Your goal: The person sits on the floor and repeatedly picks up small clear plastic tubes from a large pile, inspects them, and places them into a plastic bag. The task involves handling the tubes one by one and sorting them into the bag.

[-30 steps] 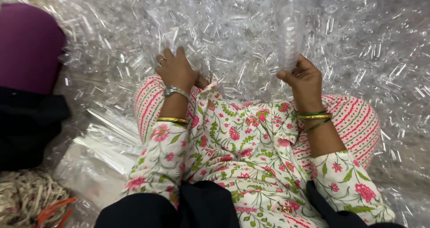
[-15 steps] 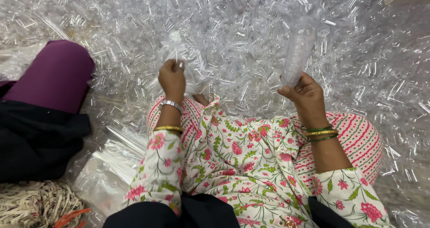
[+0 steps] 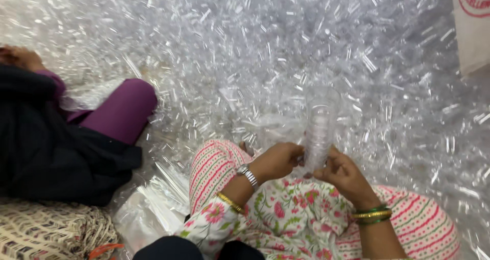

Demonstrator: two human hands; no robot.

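**Both hands steady a stack of clear cups over the lap**

At nine o'clock a seated co-worker (image 3: 61,137) in dark cloth and purple trousers fills the edge, with a woven sack (image 3: 46,234) at seven o'clock and flat clear bags (image 3: 153,209) just beside it. Towards the centre, the left hand (image 3: 275,160), wearing a metal watch, closes its fingers on the lower part of a stack of clear plastic cups (image 3: 319,130). The right hand (image 3: 344,175), with green and gold bangles, grips the stack's base from five o'clock, seemingly to keep it upright. The stack stands above the floral-clothed lap, and a heap of loose clear plastic pieces (image 3: 255,45) spreads from ten to three o'clock
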